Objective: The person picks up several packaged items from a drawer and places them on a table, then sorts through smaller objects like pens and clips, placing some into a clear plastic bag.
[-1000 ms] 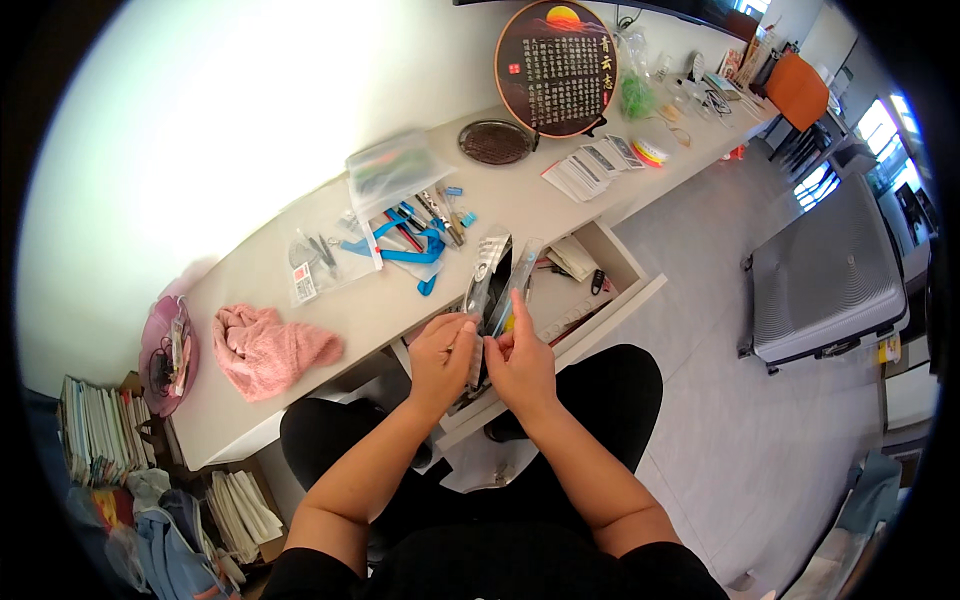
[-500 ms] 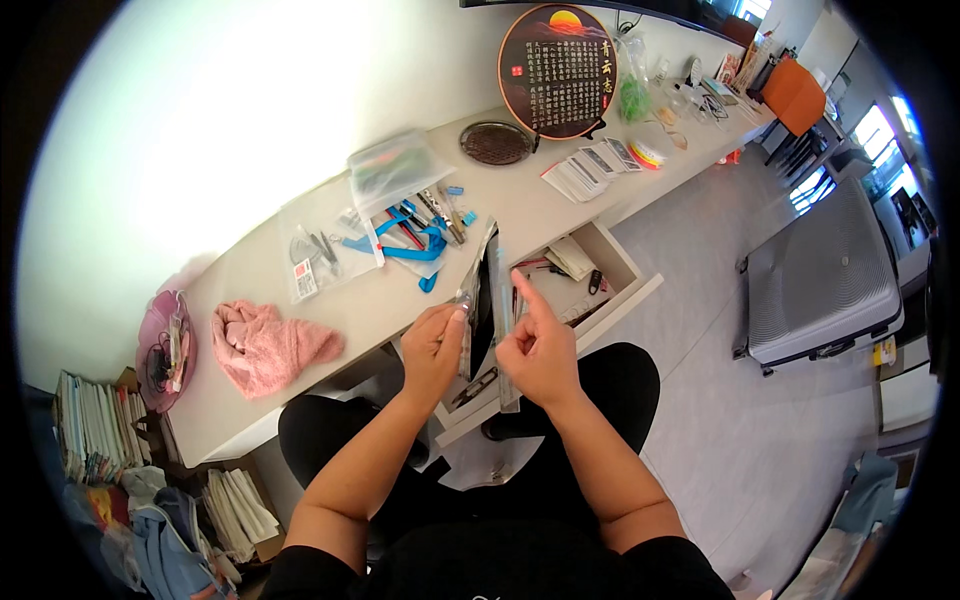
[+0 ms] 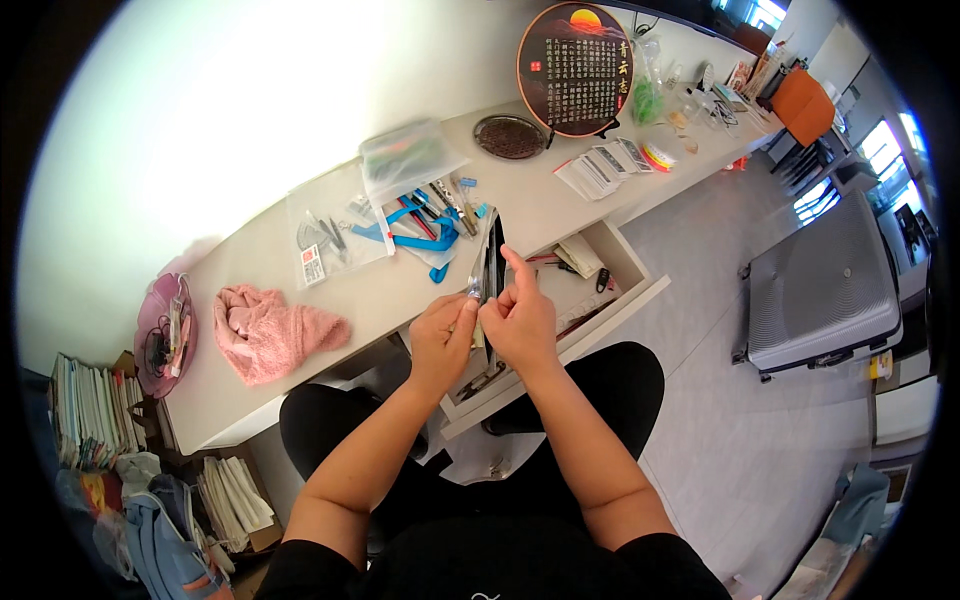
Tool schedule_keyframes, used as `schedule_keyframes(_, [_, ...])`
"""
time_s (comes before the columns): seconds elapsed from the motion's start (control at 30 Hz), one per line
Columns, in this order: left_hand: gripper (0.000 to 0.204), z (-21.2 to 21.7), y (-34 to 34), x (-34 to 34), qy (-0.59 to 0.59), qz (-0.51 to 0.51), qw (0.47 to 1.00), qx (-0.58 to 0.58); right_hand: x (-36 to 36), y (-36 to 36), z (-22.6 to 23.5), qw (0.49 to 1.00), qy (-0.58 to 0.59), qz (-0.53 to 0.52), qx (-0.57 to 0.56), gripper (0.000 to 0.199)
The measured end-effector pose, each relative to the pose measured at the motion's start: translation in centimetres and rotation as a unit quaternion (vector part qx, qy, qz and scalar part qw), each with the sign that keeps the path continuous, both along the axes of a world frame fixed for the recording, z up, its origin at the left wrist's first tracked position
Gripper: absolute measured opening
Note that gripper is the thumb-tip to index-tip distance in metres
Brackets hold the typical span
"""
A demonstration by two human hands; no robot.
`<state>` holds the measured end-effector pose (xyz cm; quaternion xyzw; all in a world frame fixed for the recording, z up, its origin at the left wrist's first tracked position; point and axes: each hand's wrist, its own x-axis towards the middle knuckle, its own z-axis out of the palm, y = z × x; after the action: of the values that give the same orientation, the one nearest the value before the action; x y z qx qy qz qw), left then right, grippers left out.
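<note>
Over the open drawer (image 3: 640, 300), a thin pouch (image 3: 496, 240) with dark and clear, shiny sides stands on edge between my hands. My left hand (image 3: 440, 340) is closed, its thumb and fingers pinching the pouch's near left edge. My right hand (image 3: 522, 322) is closed on the other side, with the index finger stretched out along the pouch. Both hands nearly touch. Whatever lies inside the pouch is hidden. In the drawer are folded papers (image 3: 578, 256), a small black object (image 3: 603, 280) and other small items, partly covered by my hands.
On the desk (image 3: 250, 415) lie a pink cloth (image 3: 270, 335), plastic bags with pens (image 3: 455, 205) and blue strap (image 3: 425, 240), cards (image 3: 605, 165) and an oval tray (image 3: 508, 137). A round plaque (image 3: 575, 70) stands behind. A grey suitcase (image 3: 825, 285) stands on the floor at right.
My right hand has moved left, close to my left hand. The pouch's sides, spread apart before, are now closer together. The view has shifted slightly.
</note>
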<state>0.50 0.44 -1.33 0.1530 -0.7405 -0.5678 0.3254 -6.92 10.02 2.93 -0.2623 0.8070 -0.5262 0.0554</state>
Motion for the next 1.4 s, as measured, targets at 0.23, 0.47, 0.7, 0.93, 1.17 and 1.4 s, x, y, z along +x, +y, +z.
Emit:
schedule_keyframes(0.23, [0.018, -0.4, -0.3, 0.0, 0.000, -0.006, 1.000, 0.003, 0.0, -0.1, -0.6, 1.000, 0.021, 0.004, 0.002, 0.058])
schedule_keyframes(0.47, [0.017, 0.9, -0.3, 0.2, 0.057, 0.010, 0.998, 0.000, -0.1, 0.0, -0.6, 0.988, -0.064, 0.039, -0.131, 0.057])
schedule_keyframes(0.7, [0.018, 2.8, -5.0, 1.1, 0.027, 0.111, 0.985, -0.129, -0.8, -4.4, -2.4, 0.955, -0.173, 0.136, -0.199, 0.053])
schedule_keyframes(0.93, [0.022, -0.7, -7.2, 1.7, -0.105, 0.069, 0.985, -0.120, -1.7, -0.6, -3.1, 0.941, -0.292, 0.041, -0.168, 0.051])
schedule_keyframes(1.17, [0.024, -1.1, -8.5, 2.2, -0.102, 0.105, 0.988, -0.054, -0.3, -3.3, -3.2, 0.940, -0.262, 0.057, -0.212, 0.052])
schedule_keyframes(1.4, [0.024, -1.0, -9.0, 2.6, -0.121, 0.094, 0.987, 0.056, 0.7, -7.1, -8.1, 0.989, -0.135, 0.013, -0.058, 0.054])
